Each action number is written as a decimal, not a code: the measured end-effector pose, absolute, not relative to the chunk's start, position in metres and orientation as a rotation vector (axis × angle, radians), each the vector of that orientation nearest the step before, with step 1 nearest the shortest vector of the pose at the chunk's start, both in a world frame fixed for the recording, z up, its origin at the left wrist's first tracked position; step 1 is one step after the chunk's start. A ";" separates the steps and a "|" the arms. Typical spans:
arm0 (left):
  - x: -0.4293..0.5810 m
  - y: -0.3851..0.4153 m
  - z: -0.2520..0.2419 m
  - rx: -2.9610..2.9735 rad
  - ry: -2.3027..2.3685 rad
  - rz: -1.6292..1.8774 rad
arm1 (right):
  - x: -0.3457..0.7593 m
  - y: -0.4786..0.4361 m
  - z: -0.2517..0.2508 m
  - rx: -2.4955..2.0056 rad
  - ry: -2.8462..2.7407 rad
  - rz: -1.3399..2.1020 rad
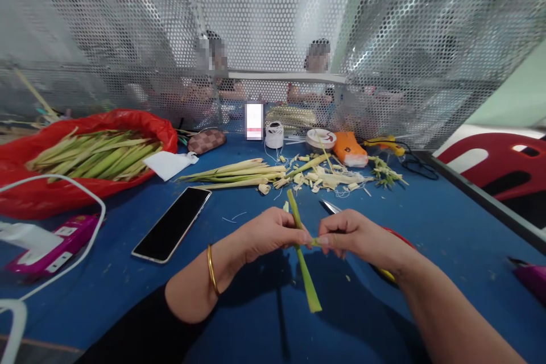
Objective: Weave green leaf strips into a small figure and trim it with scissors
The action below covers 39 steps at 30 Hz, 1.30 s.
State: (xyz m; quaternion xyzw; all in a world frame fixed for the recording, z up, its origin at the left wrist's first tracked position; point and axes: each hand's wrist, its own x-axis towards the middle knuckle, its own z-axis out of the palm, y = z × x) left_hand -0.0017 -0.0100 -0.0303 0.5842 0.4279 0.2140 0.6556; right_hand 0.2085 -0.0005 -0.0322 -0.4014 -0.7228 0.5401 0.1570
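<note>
My left hand (267, 234) is closed in a pinch round a long green leaf strip (303, 261) that runs from above my fingers down toward me over the blue table (435, 222). My right hand (354, 234) is also closed, pinching the same strip at its middle, fingertips almost touching those of the left. A gold bangle sits on my left wrist. Under my right hand lie scissors (330, 206) with red and yellow handles, partly hidden by the hand.
A red bag (38, 193) holds several green strips at the left. A phone (173, 223), a pink power strip (55, 245), a pile of strips and scraps (273, 173), a thread spool (274, 135) and a glue gun (386, 145) lie around. Two people sit behind the perforated metal screen (426, 40).
</note>
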 end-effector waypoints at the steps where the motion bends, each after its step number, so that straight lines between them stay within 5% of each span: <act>1: -0.002 -0.011 -0.031 1.339 0.953 0.462 | 0.209 0.001 -0.032 -1.150 -2.086 1.509; 4: 0.001 -0.014 -0.035 1.391 0.903 0.389 | 0.205 0.003 -0.034 -1.143 -1.981 1.403; 10: 0.010 -0.021 -0.042 1.385 0.912 0.323 | 0.186 -0.003 -0.043 -0.995 -1.600 1.756; 21: 0.011 -0.023 -0.041 1.423 0.916 0.296 | 0.165 -0.015 -0.046 -1.067 -1.430 1.475; 31: 0.013 -0.017 -0.039 1.019 1.156 0.873 | 0.192 0.015 -0.052 -1.215 -0.970 1.341; 35: 0.012 -0.012 -0.043 0.954 1.138 1.087 | 0.184 0.001 -0.050 -1.239 -1.568 1.263; 39: 0.018 -0.014 -0.048 0.952 1.158 1.077 | 0.176 -0.015 -0.049 -1.188 -2.142 0.537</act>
